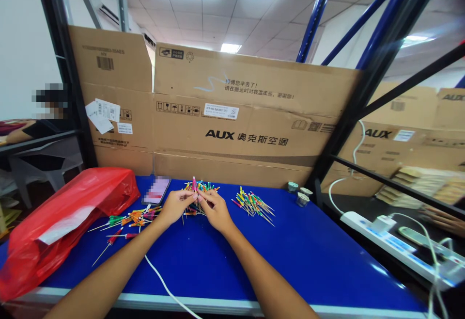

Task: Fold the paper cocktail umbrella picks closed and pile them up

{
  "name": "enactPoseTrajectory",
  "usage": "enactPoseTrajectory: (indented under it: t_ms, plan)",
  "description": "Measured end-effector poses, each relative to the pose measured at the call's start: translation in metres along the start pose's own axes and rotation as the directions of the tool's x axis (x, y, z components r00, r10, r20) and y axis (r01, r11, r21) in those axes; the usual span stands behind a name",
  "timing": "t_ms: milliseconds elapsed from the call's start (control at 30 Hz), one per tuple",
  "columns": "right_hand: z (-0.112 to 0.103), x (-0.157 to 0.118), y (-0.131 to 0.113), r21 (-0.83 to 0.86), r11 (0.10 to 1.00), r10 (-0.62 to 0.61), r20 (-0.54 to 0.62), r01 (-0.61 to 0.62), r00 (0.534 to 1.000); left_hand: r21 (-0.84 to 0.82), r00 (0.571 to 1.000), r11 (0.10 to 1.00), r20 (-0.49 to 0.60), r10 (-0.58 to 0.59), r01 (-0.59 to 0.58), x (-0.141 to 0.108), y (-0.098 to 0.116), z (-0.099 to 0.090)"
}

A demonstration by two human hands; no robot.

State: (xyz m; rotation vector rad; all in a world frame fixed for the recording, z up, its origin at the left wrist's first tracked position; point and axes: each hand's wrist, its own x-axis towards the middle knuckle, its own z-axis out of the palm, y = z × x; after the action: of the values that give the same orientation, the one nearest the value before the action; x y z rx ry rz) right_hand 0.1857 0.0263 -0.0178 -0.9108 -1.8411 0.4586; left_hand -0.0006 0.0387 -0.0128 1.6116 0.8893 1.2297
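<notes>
Between my fingertips stands a pink cocktail umbrella point(194, 184), folded, its tip pointing up. My left hand point(177, 206) pinches it from the left and my right hand point(217, 209) from the right, with the thumbs nearly meeting. Behind and below the hands lies a pile of colourful cocktail umbrellas point(207, 186), partly hidden by my fingers. To the right is a separate bunch of folded umbrellas point(252, 203) with wooden sticks. Partly opened orange and green umbrellas point(136, 218) lie left of my left hand, with red folded ones point(115, 236) nearer me.
A red plastic bag point(72, 217) covers the left of the blue table point(203, 270). Beside it lie a phone point(157, 190) and a white cable point(160, 276). Small tubs point(302, 199) stand at the back right, before a cardboard wall point(232, 115). A power strip point(403, 248) is beyond the rack post. Another person sits far left.
</notes>
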Motion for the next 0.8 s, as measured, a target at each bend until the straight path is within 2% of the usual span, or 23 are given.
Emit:
enactPoseTrajectory:
  t_ms: [133, 267, 400, 467, 633, 800]
  plan:
    - [0.004, 0.002, 0.005, 0.056, 0.998, 0.045, -0.067, -0.041, 0.997, -0.016, 0.998, 0.999, -0.054, 0.044, -0.045, -0.001, 0.003, 0.001]
    - [0.008, 0.004, 0.006, 0.219, 0.969, 0.132, -0.088, -0.111, 0.987, 0.021, 0.997, 0.997, -0.005, 0.073, -0.073, -0.003, 0.004, 0.002]
    - [0.011, 0.003, 0.001, 0.462, 0.838, 0.320, 0.014, -0.290, 0.947, 0.092, 0.998, 0.994, 0.006, 0.065, -0.066, -0.008, 0.009, 0.005]
    - [0.012, 0.003, -0.002, 0.552, 0.759, 0.369, 0.074, -0.346, 0.926, 0.113, 0.998, 0.991, 0.008, 0.067, -0.068, -0.010, 0.012, 0.006]
    - [0.013, 0.004, -0.011, 0.657, 0.650, 0.374, 0.161, -0.382, 0.913, 0.103, 0.996, 0.990, 0.014, 0.093, -0.094, -0.010, 0.014, 0.005]
    - [0.011, 0.003, -0.015, 0.710, 0.572, 0.408, 0.188, -0.411, 0.893, 0.239, 0.994, 0.965, 0.044, 0.099, -0.107, -0.009, 0.007, 0.004]
